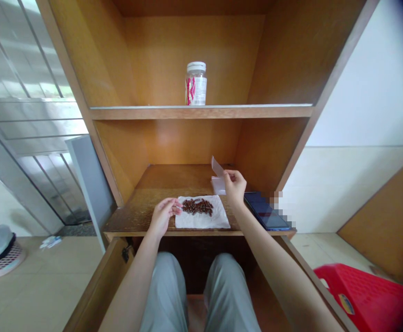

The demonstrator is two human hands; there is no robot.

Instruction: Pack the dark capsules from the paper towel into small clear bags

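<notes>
A white paper towel [191,223] lies near the front edge of the wooden shelf, with a loose heap of small dark brown beans [198,207] on it. At the towel's left edge is my left hand [163,213], fingers loosely bent and a little apart, tips beside the beans; I see nothing held in it. My right hand [235,184] pinches a small clear plastic bag [217,167] above the shelf, behind the towel's right side. Below that bag, more clear plastic bags [218,185] lie on the wood.
A dark tablet or phone [267,212] lies at the shelf's right front. On the upper shelf stands a lidded plastic jar [196,84]. Open cabinet doors flank my knees. A red plastic stool or bin [364,295] is at lower right, a pink basket [4,258] at far left.
</notes>
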